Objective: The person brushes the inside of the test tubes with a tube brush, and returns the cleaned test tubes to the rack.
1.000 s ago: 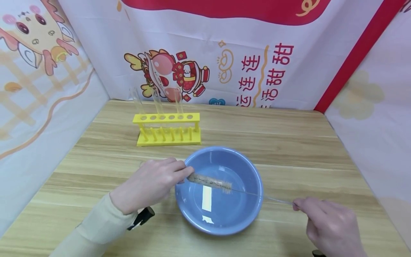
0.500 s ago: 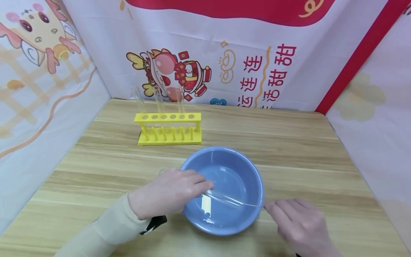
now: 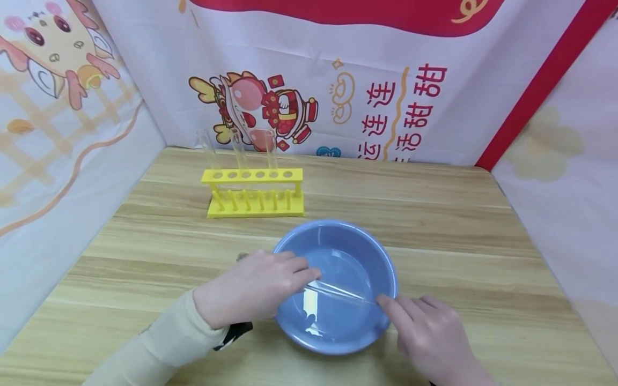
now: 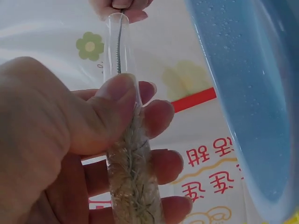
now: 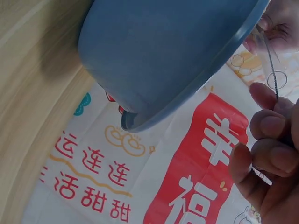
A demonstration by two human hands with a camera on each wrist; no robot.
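My left hand point(image 3: 260, 289) grips a clear glass test tube point(image 3: 335, 290), fingers and thumb wrapped round it, over the left part of a blue basin point(image 3: 383, 268). The tube lies tilted, its mouth toward the right. Inside it, the pale bristles of a test tube brush point(image 4: 133, 177) show between the left fingers in the left wrist view. A thin twisted wire handle point(image 4: 118, 51) runs out through the mouth. My right hand point(image 3: 429, 327) pinches that wire close to the mouth, at the basin's right rim.
Behind the basin stands a yellow test tube rack point(image 3: 256, 212) with 3 clear test tubes point(image 3: 271, 153) upright in it. The basin holds clear water. Printed cloth walls point(image 3: 434, 123) border the wooden table point(image 3: 449, 214) at the back and sides.
The right hand has moved left toward the tube's mouth, sliding the brush deeper, so its bristles went from the mouth to under the left hand. The left hand shifted right over the basin.
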